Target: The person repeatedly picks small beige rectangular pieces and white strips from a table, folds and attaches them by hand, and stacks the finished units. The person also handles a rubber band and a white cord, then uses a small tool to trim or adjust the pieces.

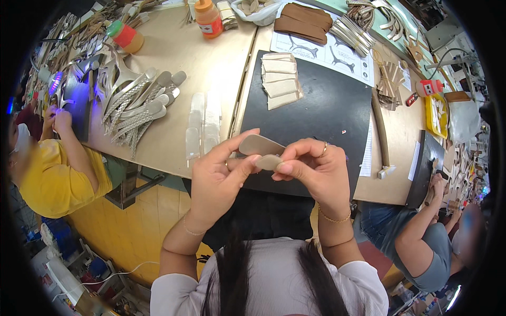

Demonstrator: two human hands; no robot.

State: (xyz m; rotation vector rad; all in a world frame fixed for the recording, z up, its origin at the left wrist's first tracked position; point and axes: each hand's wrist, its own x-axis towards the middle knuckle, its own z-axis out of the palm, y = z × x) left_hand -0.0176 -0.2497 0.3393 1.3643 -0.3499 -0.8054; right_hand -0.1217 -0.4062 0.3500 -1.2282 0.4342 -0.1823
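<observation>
Above the near edge of a black mat point(321, 116), both my hands pinch a small taupe strap piece point(258, 144) with a rounded, leather-like end. A paler rounded tab point(268, 162) lies in front of it; whether the two are one folded piece, I cannot tell. My left hand point(219, 166) is closed on the left side, its thumb against the tab. My right hand point(319, 168) grips the other side between thumb and fingers. Beyond them, a stack of beige fabric pieces point(279, 79) rests on the mat.
Left of the mat lie pale flat strips point(195, 126) and a pile of braided straps point(139, 105). Two bottles, one orange point(208, 18) and one red-labelled point(125, 37), stand farther back. A hammer point(380, 131) lies on the right. Co-workers sit at left point(58, 174) and right point(421, 242).
</observation>
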